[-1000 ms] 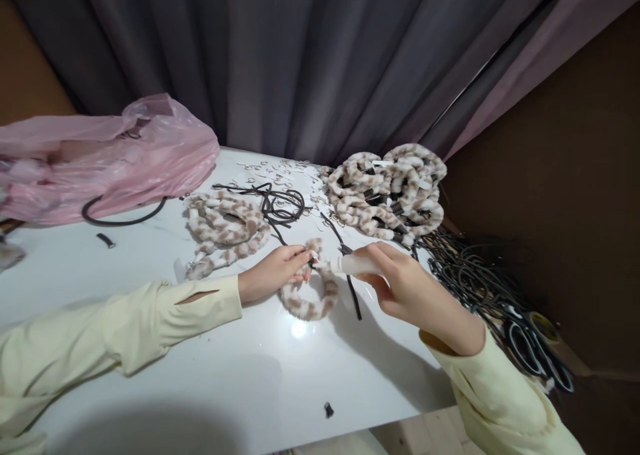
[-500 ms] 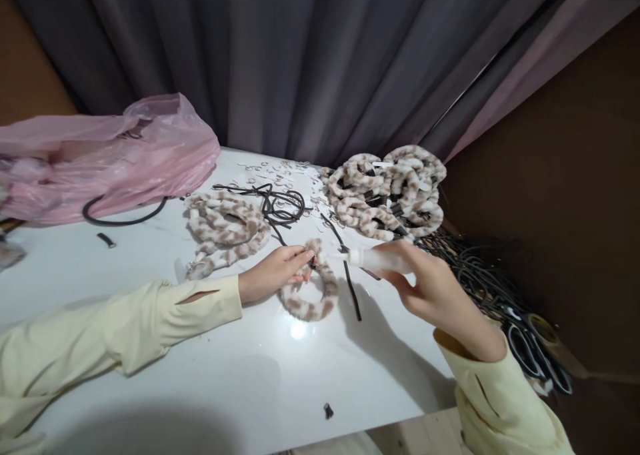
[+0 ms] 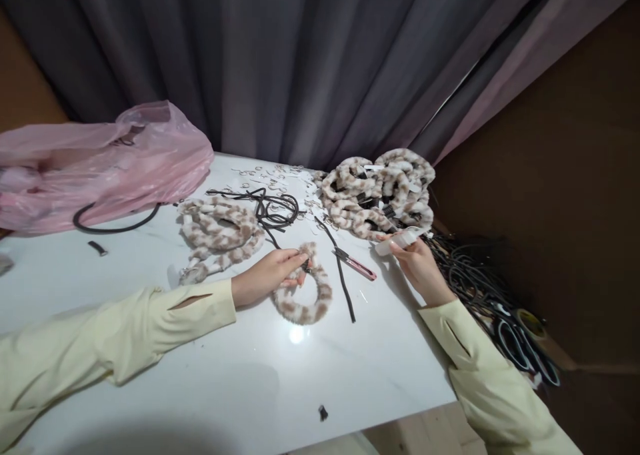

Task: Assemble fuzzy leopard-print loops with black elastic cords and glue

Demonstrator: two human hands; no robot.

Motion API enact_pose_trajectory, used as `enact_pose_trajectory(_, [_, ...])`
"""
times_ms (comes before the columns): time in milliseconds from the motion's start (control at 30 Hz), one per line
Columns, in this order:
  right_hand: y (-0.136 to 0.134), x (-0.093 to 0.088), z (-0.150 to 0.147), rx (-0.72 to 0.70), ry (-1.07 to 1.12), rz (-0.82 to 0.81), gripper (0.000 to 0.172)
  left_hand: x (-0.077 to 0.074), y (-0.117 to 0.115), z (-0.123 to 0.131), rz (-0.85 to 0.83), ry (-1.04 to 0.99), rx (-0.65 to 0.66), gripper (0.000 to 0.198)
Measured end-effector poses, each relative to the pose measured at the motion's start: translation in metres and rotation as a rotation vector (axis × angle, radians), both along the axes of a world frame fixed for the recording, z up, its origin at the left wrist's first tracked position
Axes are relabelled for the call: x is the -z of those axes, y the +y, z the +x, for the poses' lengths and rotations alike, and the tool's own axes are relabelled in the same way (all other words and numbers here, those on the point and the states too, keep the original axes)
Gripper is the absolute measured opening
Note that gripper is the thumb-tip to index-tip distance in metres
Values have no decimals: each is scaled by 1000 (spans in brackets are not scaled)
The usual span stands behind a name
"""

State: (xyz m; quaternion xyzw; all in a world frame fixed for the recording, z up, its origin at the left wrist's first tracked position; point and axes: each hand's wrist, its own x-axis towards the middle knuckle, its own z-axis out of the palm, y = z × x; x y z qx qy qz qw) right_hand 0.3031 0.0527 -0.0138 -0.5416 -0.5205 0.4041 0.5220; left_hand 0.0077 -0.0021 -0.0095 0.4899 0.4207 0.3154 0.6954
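Observation:
My left hand (image 3: 274,275) pinches a fluffy white-and-brown fur loop (image 3: 305,308) at its upper left, where a small dark piece shows by my fingertips. The loop rests on the white table. Off to the right, my right hand (image 3: 417,265) grips a small translucent white squeeze bottle (image 3: 397,240), tilted near the pile of finished-looking fur loops (image 3: 383,191). Between my hands lie a thin black cord (image 3: 345,288) and a pink-handled tool (image 3: 357,265) with a dark tip, resting across that cord.
Another coil of fur tube (image 3: 220,231) lies left of my left hand, beside bundled black cords (image 3: 277,208). Small metal rings (image 3: 270,175) are scattered behind. A pink plastic bag (image 3: 110,168) stands at the left; many black cords (image 3: 470,268) crowd the right edge.
My right hand has moved the bottle away from the fur loop, to the right and back, uncovering the pink-handled tool. My left hand still holds the loop.

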Motion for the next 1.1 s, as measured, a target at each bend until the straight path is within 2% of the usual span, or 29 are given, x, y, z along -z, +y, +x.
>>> enact_pose_trajectory(133, [6,8,-3,2,-55,-2,41,-1,0,-1,-3,-1,10,38])
enact_pose_trajectory(300, [6,8,-3,-5,-172,7,51,-2,0,0,-30,2,-4,34])
enact_pose_trajectory(467, [1,1,12,69,-326,24,55,-2,0,0,-40,-11,-18,34])
enact_pose_trajectory(533, [-13,-9,16,101,-473,19,48,-2,0,0,-37,-18,-24,35])
enact_pose_trajectory(600, [-34,-22,12,79,-900,44,32,-3,0,0,-39,-15,-25,35])
enact_pose_trajectory(667, [-54,-31,-3,-25,-1150,127,29,-3,0,0,-37,-8,-18,34])
enact_pose_trajectory(767, [-66,-34,-39,-244,-1301,253,24,-2,0,-1,-11,-10,-1,34])
enact_pose_trajectory(833, [-60,-29,-61,-314,-1397,239,19,0,1,-1,21,-26,14,35])
enact_pose_trajectory(900, [-48,-21,-74,-318,-1438,235,19,1,2,-2,54,-50,36,36])
enact_pose_trajectory(1000, [-30,-14,-80,-289,-1409,254,21,2,4,-3,72,-101,62,35])
enact_pose_trajectory(1100, [-21,-20,-79,-241,-1330,274,19,1,6,-5,29,-175,44,33])
